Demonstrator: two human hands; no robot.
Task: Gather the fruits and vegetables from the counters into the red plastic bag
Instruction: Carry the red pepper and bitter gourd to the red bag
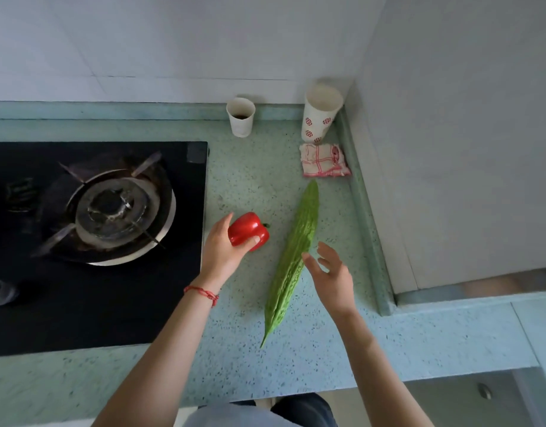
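A red bell pepper (245,228) lies on the speckled green counter (253,186), just right of the stove. My left hand (221,252) wraps it from the left, thumb under its front and fingers behind it. A long bumpy green bitter gourd (291,257) lies lengthwise to the right of the pepper, its thin tip pointing toward me. My right hand (332,275) hovers with spread fingers at the gourd's right side, its fingertips close to the gourd's middle. No red plastic bag is in view.
A black gas stove (96,303) with a metal burner (111,214) fills the left. At the back stand a small paper cup (241,117) and a taller patterned cup (319,115), with a folded red-checked cloth (324,161) in front. A wall corner bounds the right.
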